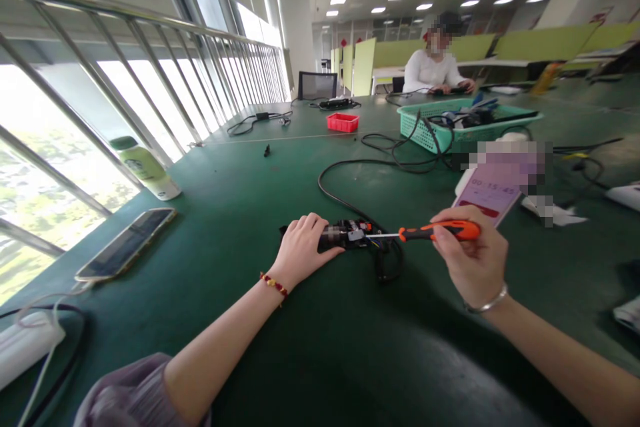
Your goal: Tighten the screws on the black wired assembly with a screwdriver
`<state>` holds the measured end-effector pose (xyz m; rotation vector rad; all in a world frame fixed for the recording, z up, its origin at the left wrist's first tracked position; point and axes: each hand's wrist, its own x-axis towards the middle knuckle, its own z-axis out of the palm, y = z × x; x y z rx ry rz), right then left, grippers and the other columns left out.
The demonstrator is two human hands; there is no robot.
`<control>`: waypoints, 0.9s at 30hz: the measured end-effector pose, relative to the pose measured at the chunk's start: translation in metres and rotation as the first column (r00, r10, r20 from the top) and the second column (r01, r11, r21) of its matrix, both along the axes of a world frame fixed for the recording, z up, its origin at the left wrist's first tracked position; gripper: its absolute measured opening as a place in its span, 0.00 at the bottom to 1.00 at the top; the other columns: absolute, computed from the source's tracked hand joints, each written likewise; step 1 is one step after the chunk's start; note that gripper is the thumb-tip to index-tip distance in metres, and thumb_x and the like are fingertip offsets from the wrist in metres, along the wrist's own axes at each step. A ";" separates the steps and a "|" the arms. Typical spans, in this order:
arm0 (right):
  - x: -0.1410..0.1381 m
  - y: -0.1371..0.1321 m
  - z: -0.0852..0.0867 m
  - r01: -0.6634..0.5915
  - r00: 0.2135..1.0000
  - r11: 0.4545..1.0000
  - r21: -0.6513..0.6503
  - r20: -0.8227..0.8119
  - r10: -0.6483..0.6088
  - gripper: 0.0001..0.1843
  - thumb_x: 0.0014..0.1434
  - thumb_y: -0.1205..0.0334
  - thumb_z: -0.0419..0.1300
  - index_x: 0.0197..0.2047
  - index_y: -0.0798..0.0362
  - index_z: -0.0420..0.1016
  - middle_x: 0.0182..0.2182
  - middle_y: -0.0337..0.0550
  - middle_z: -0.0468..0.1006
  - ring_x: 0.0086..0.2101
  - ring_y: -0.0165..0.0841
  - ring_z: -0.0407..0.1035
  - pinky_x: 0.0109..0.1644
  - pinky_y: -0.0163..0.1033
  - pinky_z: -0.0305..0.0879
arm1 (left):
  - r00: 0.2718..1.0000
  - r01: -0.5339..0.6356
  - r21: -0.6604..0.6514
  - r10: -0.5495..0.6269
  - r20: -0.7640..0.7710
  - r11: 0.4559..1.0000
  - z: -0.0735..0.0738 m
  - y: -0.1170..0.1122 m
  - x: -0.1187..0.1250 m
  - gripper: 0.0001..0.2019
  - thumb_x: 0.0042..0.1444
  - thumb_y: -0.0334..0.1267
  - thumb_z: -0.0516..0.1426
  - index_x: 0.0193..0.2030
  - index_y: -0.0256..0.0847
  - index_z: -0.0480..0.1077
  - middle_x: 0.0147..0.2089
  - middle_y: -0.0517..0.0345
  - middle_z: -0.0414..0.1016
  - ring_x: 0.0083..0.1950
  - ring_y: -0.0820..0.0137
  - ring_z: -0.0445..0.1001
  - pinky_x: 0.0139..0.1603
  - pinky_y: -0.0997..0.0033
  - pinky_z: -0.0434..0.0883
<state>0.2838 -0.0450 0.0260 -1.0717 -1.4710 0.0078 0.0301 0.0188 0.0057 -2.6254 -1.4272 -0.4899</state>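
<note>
My left hand (303, 248) is closed over the dark barrel of a black corded device (336, 236), which lies on the green table. The device's right part is opened up, with small wires and inner parts showing. In my right hand (473, 260) is a screwdriver (440, 231) with an orange and black handle, held nearly level. Its thin shaft points left, and the tip reaches the exposed inner parts; whether it sits in a screw I cannot tell. A black cable runs from the device towards the back.
A teal basket (417, 128) full of cables and parts stands at the back right, before a seated person (433, 67). A propped phone (487, 187) shows a timer behind my right hand. A red tray (343, 122), a bottle (147, 170) and another phone (127, 243) are also on the table.
</note>
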 end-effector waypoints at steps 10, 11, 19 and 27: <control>0.004 -0.002 -0.008 -0.063 0.998 0.998 0.013 0.024 0.063 0.02 0.56 0.65 0.59 0.35 0.50 0.71 0.27 0.35 0.72 0.21 0.26 0.65 0.24 0.34 0.62 | 0.999 0.047 -0.019 -0.046 0.029 0.999 0.000 0.002 -0.002 0.19 0.55 0.51 0.58 0.46 0.39 0.65 0.46 0.52 0.71 0.46 0.61 0.69 0.49 0.57 0.66; 0.004 -0.002 -0.007 -0.056 0.998 0.998 0.015 0.036 0.056 0.02 0.56 0.65 0.59 0.35 0.50 0.71 0.26 0.35 0.72 0.21 0.26 0.65 0.24 0.34 0.62 | 0.999 0.046 -0.021 -0.046 0.030 0.999 0.000 0.002 -0.002 0.19 0.55 0.51 0.58 0.46 0.39 0.65 0.45 0.52 0.71 0.46 0.60 0.69 0.49 0.57 0.66; 0.003 -0.002 -0.008 -0.053 0.998 0.998 -0.014 0.039 0.054 0.02 0.56 0.64 0.58 0.36 0.49 0.70 0.27 0.37 0.73 0.22 0.28 0.67 0.25 0.36 0.64 | 0.998 0.048 -0.023 -0.047 0.032 0.999 0.000 0.002 -0.002 0.19 0.55 0.51 0.58 0.46 0.39 0.65 0.45 0.51 0.71 0.46 0.59 0.69 0.48 0.56 0.66; 0.005 0.000 -0.011 -0.115 0.993 0.987 -0.111 -0.032 0.112 0.01 0.57 0.60 0.58 0.35 0.46 0.70 0.28 0.38 0.72 0.23 0.31 0.67 0.23 0.38 0.61 | 0.999 0.047 -0.024 -0.047 0.020 0.999 0.000 0.002 -0.002 0.19 0.55 0.52 0.57 0.46 0.39 0.66 0.45 0.51 0.71 0.47 0.59 0.69 0.48 0.57 0.66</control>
